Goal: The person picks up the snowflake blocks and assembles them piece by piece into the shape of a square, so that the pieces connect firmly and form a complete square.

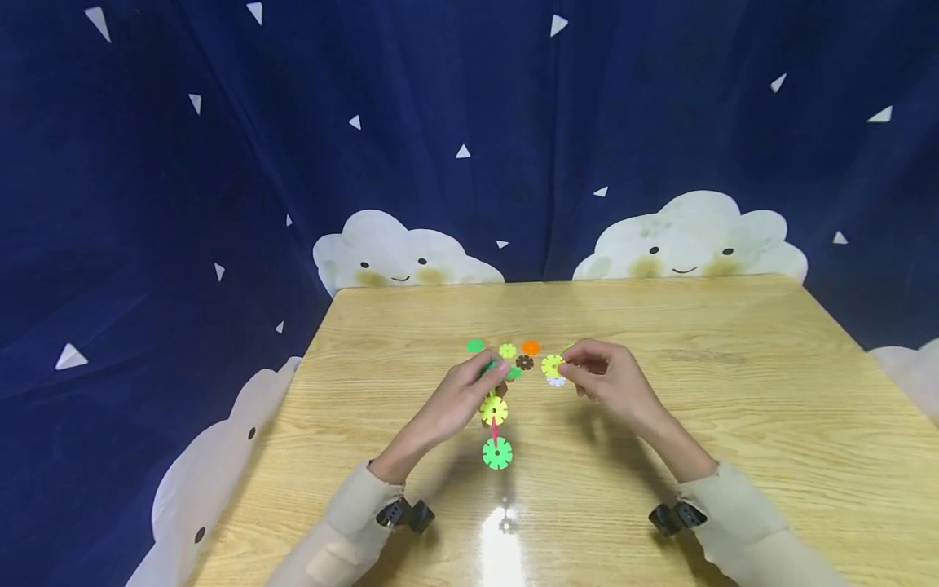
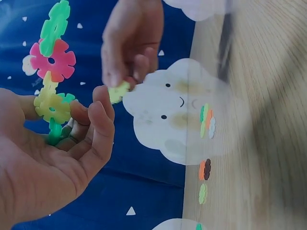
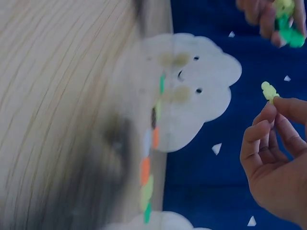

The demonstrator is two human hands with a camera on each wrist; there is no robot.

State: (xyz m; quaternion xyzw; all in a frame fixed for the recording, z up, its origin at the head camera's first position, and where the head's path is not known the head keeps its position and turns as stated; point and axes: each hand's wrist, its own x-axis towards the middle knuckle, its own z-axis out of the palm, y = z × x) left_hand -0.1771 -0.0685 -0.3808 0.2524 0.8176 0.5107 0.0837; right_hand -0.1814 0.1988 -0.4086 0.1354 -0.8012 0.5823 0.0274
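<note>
My left hand grips a chain of interlocking notched plastic discs. In the left wrist view, a green disc tops this chain, joined to a pink disc, then yellow discs and green at the palm. In the head view its far end, a green disc, hangs toward me above the table. My right hand pinches a single yellow disc between thumb and fingertip, held to the right of the chain and apart from it. Fingers partly hide the gripped pieces.
Loose discs lie on the wooden table beyond my hands, among them a green one, an orange one, a brown one and a white one. A dark blue curtain with clouds hangs behind.
</note>
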